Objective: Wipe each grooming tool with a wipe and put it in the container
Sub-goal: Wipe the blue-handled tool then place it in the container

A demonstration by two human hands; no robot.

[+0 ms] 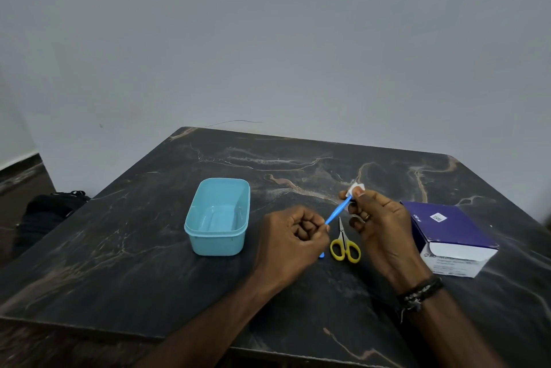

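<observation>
My left hand (293, 236) grips the lower part of a slim blue grooming tool (337, 212), which slants up to the right. Its bottom tip pokes out below my fist. My right hand (378, 224) pinches a small white wipe (354, 188) around the tool's upper end. Small scissors with yellow handles (345, 245) lie on the table between my hands, blades pointing away from me. An open light-blue plastic container (219, 215) stands to the left of my left hand, with nothing visible inside it.
A purple and white box (453, 236) sits on the dark marble table (149, 263) just right of my right hand. A black bag (50, 209) lies on the floor off the table's left edge. A plain wall stands behind.
</observation>
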